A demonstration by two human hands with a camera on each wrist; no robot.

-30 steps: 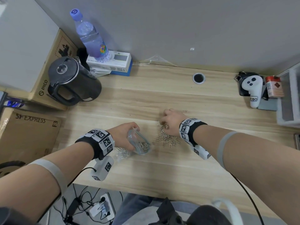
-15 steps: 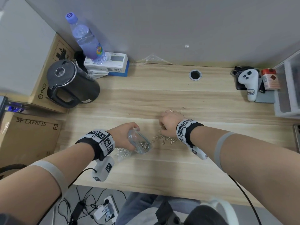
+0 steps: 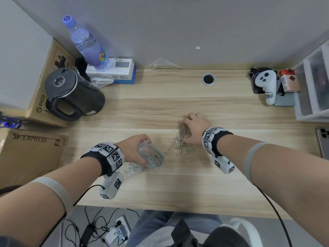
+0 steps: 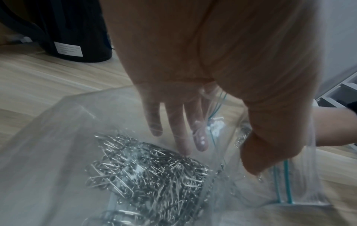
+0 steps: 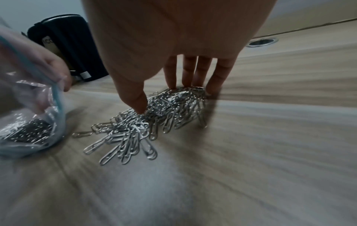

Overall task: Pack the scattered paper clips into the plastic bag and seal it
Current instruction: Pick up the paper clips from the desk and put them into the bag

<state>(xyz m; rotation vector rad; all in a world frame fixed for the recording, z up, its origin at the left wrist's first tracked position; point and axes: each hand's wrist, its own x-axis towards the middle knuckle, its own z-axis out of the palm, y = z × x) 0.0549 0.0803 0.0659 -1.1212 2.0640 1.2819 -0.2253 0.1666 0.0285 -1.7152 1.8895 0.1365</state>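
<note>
A clear zip bag [image 3: 151, 158] with a teal seal strip lies on the wooden desk, its mouth facing right. My left hand [image 3: 142, 150] grips the bag's rim and holds it wide. Silver clips [image 4: 150, 172] lie heaped inside the bag [image 4: 58, 137], seen past my left hand [image 4: 218, 152]. Just right of the mouth is a loose pile of paper clips [image 3: 181, 143]. My right hand [image 3: 187, 129] clutches the pile's far end. In the right wrist view the fingers [image 5: 193, 73] stand behind the paper clips [image 5: 135, 133] and the thumb presses in front, right hand [image 5: 170, 97] bunching them.
A black kettle [image 3: 71, 93], a water bottle [image 3: 89, 45] on a white box [image 3: 114, 72] and cardboard boxes stand at the left. A cable hole [image 3: 208, 78] is at the back. A white controller [image 3: 267, 86], red pack [image 3: 288, 81], drawer unit [image 3: 313, 82] and phone [image 3: 323, 139] line the right.
My right hand has closed round the clips and bunched the scattered ones into a tighter pile. The left hand and bag have stayed put.
</note>
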